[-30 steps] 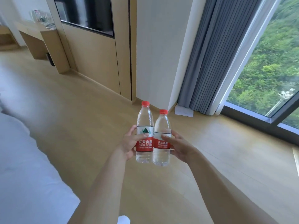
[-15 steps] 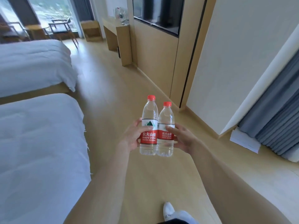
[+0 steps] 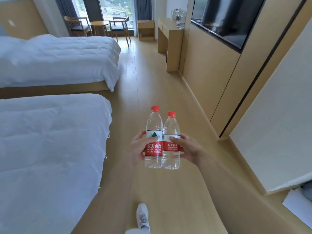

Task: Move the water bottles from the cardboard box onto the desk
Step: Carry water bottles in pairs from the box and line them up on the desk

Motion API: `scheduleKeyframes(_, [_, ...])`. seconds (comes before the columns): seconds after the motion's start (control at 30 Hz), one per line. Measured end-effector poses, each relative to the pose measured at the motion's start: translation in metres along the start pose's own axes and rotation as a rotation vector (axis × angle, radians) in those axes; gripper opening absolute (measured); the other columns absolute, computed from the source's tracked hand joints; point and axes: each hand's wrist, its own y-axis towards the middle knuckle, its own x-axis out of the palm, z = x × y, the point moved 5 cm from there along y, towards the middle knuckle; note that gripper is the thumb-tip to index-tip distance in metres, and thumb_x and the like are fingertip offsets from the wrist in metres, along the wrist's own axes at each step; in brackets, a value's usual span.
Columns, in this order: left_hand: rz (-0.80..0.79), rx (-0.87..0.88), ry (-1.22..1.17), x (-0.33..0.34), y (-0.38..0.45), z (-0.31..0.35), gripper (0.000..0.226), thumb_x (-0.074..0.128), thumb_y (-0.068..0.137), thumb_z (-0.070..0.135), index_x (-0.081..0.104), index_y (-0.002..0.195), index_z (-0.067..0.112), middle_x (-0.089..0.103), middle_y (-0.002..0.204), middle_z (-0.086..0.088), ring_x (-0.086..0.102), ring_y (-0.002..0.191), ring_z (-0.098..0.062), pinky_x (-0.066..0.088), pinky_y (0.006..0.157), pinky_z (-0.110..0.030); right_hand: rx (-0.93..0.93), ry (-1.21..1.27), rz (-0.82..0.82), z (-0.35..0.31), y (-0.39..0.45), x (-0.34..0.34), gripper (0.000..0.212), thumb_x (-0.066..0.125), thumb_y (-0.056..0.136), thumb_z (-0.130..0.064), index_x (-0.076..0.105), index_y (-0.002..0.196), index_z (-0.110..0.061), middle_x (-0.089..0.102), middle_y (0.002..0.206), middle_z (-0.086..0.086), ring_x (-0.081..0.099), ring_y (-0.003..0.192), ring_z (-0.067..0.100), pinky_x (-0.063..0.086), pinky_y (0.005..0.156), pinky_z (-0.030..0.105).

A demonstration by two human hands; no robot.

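red-capped, my two upright bottles touch: my left hand (image 3: 139,147) grips the left bottle (image 3: 154,141), my right hand (image 3: 187,149) the right bottle (image 3: 171,144).

Left hand (image 3: 139,148), right hand (image 3: 187,149) each gripping bottle, arms outstretched.

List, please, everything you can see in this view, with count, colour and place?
water bottles: two, clear with red caps and labels, upright, side by side, held mid-frame
beds: two, white bedding, left
desk: one, light wood, far right wall
chairs: two, wooden, by far window
round table: one, wooden, between chairs
television: one, black, right wall
shoe: one, white, bottom centre
left hand: grips left bottle
right hand: grips right bottle
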Motion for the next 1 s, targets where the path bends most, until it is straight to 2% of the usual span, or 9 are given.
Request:
scheduleKeyframes(0.2, [0.013, 0.059, -0.061, -0.010, 0.101, 0.058, 0.054, 0.077, 0.081, 0.000, 0.060, 0.130, 0.017, 0.071, 0.117, -0.020, 0.070, 0.095, -0.034, 0.059, 0.079, -0.046, -0.046, -0.066, -0.010, -0.062, 0.106, -0.006, 0.036, 0.073, 0.089, -0.020, 0.062, 0.123, -0.016, 0.073, 0.101, 0.007, 0.068, 0.094, 0.024, 0.055, 0.094, 0.053])
scheduleKeyframes(0.37, [-0.030, 0.079, -0.058, -0.016, 0.198, 0.145, 0.056, 0.077, 0.081, -0.001, 0.059, 0.131, 0.018, 0.073, 0.114, -0.017, 0.072, 0.101, -0.036, 0.059, 0.085, -0.054, -0.097, -0.077, 0.014, -0.142, 0.201, -0.006, 0.038, 0.074, 0.089, -0.022, 0.062, 0.125, -0.019, 0.074, 0.098, 0.003, 0.070, 0.090, 0.021, 0.058, 0.081, 0.043])
scheduleKeyframes(0.5, [-0.073, 0.128, 0.018, -0.015, 0.271, 0.224, 0.056, 0.078, 0.081, 0.003, 0.059, 0.130, 0.023, 0.075, 0.109, -0.013, 0.074, 0.090, -0.028, 0.062, 0.073, -0.046, -0.175, -0.055, 0.040, -0.210, 0.272, -0.006, 0.030, 0.072, 0.090, -0.021, 0.063, 0.119, -0.023, 0.075, 0.090, -0.003, 0.072, 0.081, 0.014, 0.057, 0.076, 0.038])
scheduleKeyframes(0.57, [-0.066, 0.135, 0.042, -0.016, 0.297, 0.254, 0.055, 0.078, 0.081, 0.003, 0.058, 0.128, 0.023, 0.073, 0.112, -0.014, 0.073, 0.086, -0.027, 0.062, 0.070, -0.044, -0.195, -0.056, 0.039, -0.236, 0.298, -0.004, 0.027, 0.073, 0.090, -0.022, 0.064, 0.116, -0.025, 0.076, 0.091, -0.003, 0.072, 0.083, 0.014, 0.058, 0.076, 0.038])
scheduleKeyframes(0.77, [-0.072, 0.166, 0.093, -0.016, 0.381, 0.326, 0.064, 0.081, 0.077, 0.003, 0.053, 0.128, 0.030, 0.073, 0.111, -0.016, 0.074, 0.092, -0.032, 0.060, 0.071, -0.048, -0.223, -0.040, 0.022, -0.295, 0.385, -0.013, 0.032, 0.072, 0.091, -0.021, 0.061, 0.122, -0.022, 0.073, 0.098, 0.001, 0.070, 0.087, 0.016, 0.057, 0.083, 0.042])
scheduleKeyframes(1.0, [0.017, 0.228, 0.151, -0.020, 0.500, 0.403, 0.059, 0.086, 0.072, 0.006, 0.060, 0.118, 0.033, 0.077, 0.102, -0.011, 0.075, 0.092, -0.031, 0.060, 0.071, -0.049, -0.229, -0.021, -0.042, -0.353, 0.527, -0.033, 0.039, 0.075, 0.088, -0.024, 0.060, 0.124, -0.020, 0.075, 0.096, 0.001, 0.072, 0.090, 0.019, 0.057, 0.091, 0.049])
